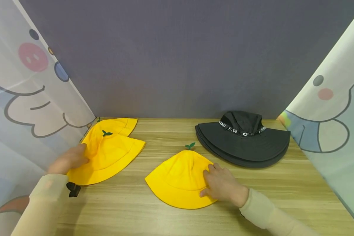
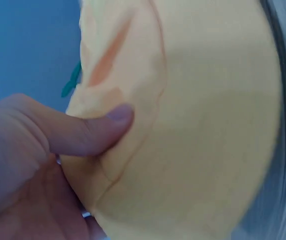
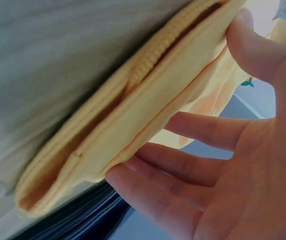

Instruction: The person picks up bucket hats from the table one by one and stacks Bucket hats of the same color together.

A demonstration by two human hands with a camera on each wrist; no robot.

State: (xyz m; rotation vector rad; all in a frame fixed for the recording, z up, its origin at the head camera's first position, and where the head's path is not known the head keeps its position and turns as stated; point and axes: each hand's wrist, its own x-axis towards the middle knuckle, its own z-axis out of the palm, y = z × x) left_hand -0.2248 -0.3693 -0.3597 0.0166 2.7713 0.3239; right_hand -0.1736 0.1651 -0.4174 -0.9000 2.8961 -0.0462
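On the left of the table, a yellow bucket hat (image 1: 118,151) with a green sprout on top overlaps a second yellow hat (image 1: 122,124) behind it. My left hand (image 1: 72,159) grips the front hat at its left side. In the left wrist view the thumb (image 2: 103,132) presses on its cloth, with the other fingers behind the fabric. Another yellow sprout hat (image 1: 180,180) lies flattened in the middle. Against its right side rests my right hand (image 1: 222,183), thumb low at the brim. The right wrist view shows these fingers (image 3: 158,192) loosely extended along the folded hat's edge (image 3: 148,115).
Black wide-brimmed hats (image 1: 245,141) lie stacked at the back right, lettering around the top one's crown. A grey panel (image 1: 177,59) closes off the back of the wooden table (image 1: 121,209). Cartoon-printed sheets stand on the left (image 1: 11,137) and right (image 1: 336,157).
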